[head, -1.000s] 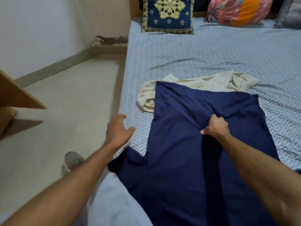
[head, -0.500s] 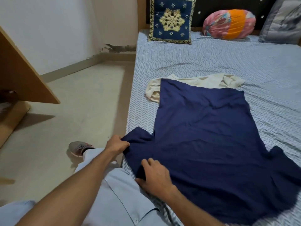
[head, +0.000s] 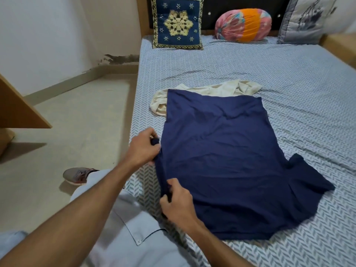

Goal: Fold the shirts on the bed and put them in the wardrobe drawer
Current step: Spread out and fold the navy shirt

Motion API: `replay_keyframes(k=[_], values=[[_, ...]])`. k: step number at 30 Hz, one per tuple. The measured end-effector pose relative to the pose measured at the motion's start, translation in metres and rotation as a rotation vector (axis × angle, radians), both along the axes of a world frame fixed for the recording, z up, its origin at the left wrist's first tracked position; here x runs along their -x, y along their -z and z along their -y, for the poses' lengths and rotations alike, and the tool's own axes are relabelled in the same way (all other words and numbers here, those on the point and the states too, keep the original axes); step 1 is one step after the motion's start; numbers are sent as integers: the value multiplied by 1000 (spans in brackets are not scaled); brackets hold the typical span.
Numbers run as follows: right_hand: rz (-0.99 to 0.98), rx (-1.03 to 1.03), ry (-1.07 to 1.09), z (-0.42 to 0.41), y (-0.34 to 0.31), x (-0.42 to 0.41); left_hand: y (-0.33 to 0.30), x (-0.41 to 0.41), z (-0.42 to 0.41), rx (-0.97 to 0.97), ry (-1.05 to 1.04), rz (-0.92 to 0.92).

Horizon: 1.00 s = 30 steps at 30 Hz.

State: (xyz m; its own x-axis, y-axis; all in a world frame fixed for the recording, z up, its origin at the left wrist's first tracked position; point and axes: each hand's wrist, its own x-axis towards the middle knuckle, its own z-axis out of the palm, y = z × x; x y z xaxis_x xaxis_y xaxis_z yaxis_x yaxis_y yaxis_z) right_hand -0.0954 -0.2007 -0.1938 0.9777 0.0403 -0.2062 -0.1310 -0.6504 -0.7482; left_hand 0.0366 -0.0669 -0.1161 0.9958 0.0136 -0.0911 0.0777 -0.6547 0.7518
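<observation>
A navy blue shirt (head: 217, 160) lies spread flat on the bed (head: 289, 78), its right sleeve sticking out toward the right. My left hand (head: 143, 149) grips the shirt's left sleeve, which is folded in along the left edge. My right hand (head: 179, 203) pinches the same left edge lower down, near the shoulder. A crumpled cream shirt (head: 212, 89) lies partly under the far hem of the navy one.
A blue embroidered cushion (head: 178, 23), a pink and orange bolster (head: 243, 25) and a grey pillow (head: 306, 20) stand against the headboard. A wooden panel (head: 17, 110) juts in at the left over the bare floor. My shoe (head: 78, 175) rests beside the bed.
My right hand left the middle of the shirt and came to its near left edge. My left hand took the left sleeve and folded it inward. The camera view rose.
</observation>
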Motion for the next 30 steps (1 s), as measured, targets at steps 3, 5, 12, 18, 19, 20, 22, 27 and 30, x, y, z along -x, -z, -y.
replay_keyframes(k=[3, 5, 12, 18, 19, 20, 22, 27, 30], values=[[-70, -251, 243, 34, -3, 11, -18, -2, 61, -177, 226, 109], [-120, -414, 377, 54, -6, 19, -26, 1, 103, -209, 361, 118], [-199, -608, 729, 128, 6, 45, 4, 18, 222, -53, 610, -77], [-302, -526, 806, 168, 34, 56, 62, 24, 190, -54, 456, -134], [-302, -473, 788, 173, 34, 53, 68, 26, 175, -114, 429, -89], [-291, -399, 775, 177, 33, 48, 70, 30, 161, -157, 424, -63], [-236, -232, 768, 187, 33, 34, 72, 41, 141, -229, 501, -81], [-207, -55, 796, 203, 33, -9, 76, 79, 137, -494, 847, -139], [-253, -98, 864, 210, 27, -29, 85, 101, 154, -592, 914, -163]])
